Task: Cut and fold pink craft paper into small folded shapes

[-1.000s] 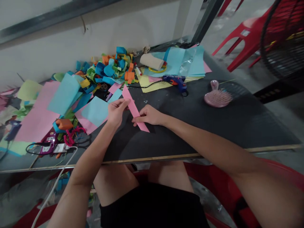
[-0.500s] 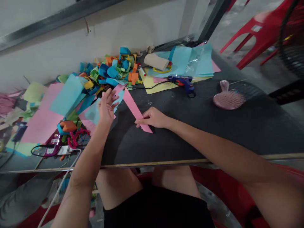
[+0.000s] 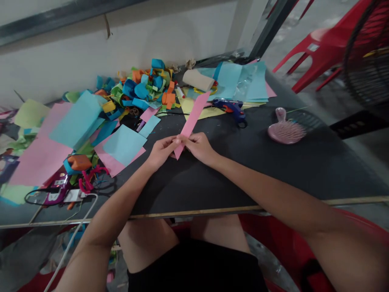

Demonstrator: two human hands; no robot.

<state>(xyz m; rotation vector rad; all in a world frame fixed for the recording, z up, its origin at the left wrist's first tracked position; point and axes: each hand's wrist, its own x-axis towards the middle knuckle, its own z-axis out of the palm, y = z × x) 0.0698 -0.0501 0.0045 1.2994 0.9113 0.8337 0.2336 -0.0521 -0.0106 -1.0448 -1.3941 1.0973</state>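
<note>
A pink paper strip [image 3: 195, 114] is held above the dark table, slanting up and to the right. My left hand [image 3: 164, 151] pinches its lower part from the left. From the other side my right hand [image 3: 199, 147] grips the same part, and the two thumbs meet on the paper. Some of the fingers are hidden behind the strip. To the left of my hands, a light blue sheet [image 3: 125, 142] lies on a pink sheet [image 3: 140, 153]. Beyond the strip, a blue glue gun [image 3: 233, 109] rests on the table.
A heap of folded paper pieces [image 3: 141, 90] stands by the wall. Blue sheets [image 3: 232, 81] and a cardboard tube [image 3: 198, 80] lie at the back. A pink hairbrush [image 3: 285, 130] is on the right, a fan [image 3: 369, 61] beyond it. A purple glue gun [image 3: 60, 187] sits left.
My left hand has come down and right, from open in the air to gripping the strip. The strip has turned from leaning left to leaning right. The view has shifted slightly.
</note>
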